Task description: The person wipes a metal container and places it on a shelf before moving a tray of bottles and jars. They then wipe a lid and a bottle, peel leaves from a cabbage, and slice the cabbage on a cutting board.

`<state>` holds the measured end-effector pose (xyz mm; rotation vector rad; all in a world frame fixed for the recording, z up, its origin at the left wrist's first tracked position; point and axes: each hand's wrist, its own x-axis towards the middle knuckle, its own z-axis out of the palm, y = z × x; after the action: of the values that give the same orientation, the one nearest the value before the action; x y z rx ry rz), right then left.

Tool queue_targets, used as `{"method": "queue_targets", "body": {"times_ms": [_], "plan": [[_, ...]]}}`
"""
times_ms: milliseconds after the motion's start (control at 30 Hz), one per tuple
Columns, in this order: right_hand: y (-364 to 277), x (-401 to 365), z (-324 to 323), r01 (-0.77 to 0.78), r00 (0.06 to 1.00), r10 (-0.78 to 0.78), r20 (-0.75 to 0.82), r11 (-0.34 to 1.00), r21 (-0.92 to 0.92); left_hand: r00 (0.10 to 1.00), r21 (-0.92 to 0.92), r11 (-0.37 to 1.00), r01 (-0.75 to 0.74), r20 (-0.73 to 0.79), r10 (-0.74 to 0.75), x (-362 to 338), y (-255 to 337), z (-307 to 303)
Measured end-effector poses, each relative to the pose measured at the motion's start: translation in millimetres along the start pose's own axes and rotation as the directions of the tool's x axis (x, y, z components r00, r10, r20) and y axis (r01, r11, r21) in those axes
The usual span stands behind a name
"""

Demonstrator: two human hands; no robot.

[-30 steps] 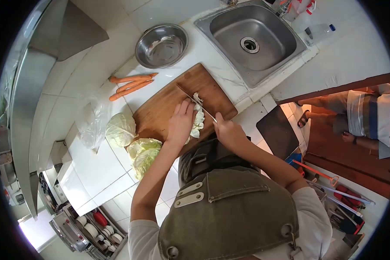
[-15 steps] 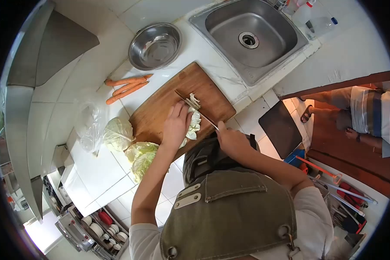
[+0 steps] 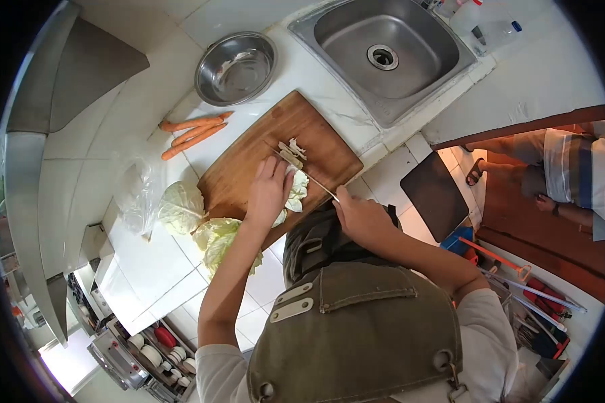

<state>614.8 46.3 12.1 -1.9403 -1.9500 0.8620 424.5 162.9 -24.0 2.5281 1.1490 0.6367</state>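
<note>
My right hand (image 3: 364, 220) is closed around the handle of a kitchen knife (image 3: 324, 188), whose thin blade slants across the wooden cutting board (image 3: 238, 158). Beside the blade, the curled fingers of my left hand (image 3: 269, 193) hold down a pale green piece of cabbage (image 3: 297, 191), partly covered by the hand. On the blade's far side lie a few cut cabbage strips (image 3: 292, 149). A rounded cabbage chunk (image 3: 181, 207) rests just off the board's left edge. Nearer to me, loose cabbage leaves (image 3: 216, 242) sit partly behind my left forearm.
Several carrots (image 3: 195, 134) lie left of a steel bowl (image 3: 235, 68). A steel sink (image 3: 343, 50) is set into the counter at the back right. A clear plastic bag (image 3: 138, 195) lies at the left. Another person's leg (image 3: 511, 173) shows at the far right.
The cut strips lie slightly more spread beyond the blade. My left hand keeps its hold on the cabbage, and the knife stays close to its fingers. The whole view has shifted a little.
</note>
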Motion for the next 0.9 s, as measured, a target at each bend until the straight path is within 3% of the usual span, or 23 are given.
{"method": "queue_targets", "body": {"times_ms": [200, 300, 367, 400, 600, 667, 900], "plan": [[8.8, 19.8, 23.0, -0.007, 1.0, 0.007, 0.004, 1.0, -0.007, 0.999, -0.013, 1.0, -0.028, -0.042, 0.027, 0.8, -0.6, -2.1], [10.4, 30.3, 27.8, 0.032, 0.995, -0.033, -0.09, 0.999, -0.01, 1.0, -0.036, 0.999, 0.023, -0.003, -0.023, 1.6, 0.9, -3.5], [11.2, 38.5, 27.4, 0.18, 0.956, -0.175, -0.234, 0.984, 0.0, 0.998, -0.048, 0.997, 0.055, 0.024, -0.054, 0.7, 0.8, -3.8], [11.5, 38.7, 25.6, 0.182, 0.955, -0.178, -0.238, 0.983, -0.002, 1.0, -0.039, 0.999, 0.025, 0.008, -0.025, 1.5, -0.7, -2.9], [4.9, 11.3, 3.4, 0.13, 0.983, -0.133, -0.13, 0.991, -0.027, 1.0, -0.027, 1.0, -0.004, -0.021, 0.003, 0.3, -1.8, -0.6], [4.3, 8.5, -2.1, 0.047, 0.999, -0.048, -0.012, 0.998, -0.029, 0.999, -0.032, 0.999, 0.001, -0.036, -0.003, -0.2, -3.1, 0.1], [10.5, 17.2, 13.8, 0.018, 0.999, -0.016, 0.047, 0.999, -0.044, 0.999, -0.045, 0.998, -0.032, -0.013, 0.032, -1.6, -6.5, -2.1]]}}
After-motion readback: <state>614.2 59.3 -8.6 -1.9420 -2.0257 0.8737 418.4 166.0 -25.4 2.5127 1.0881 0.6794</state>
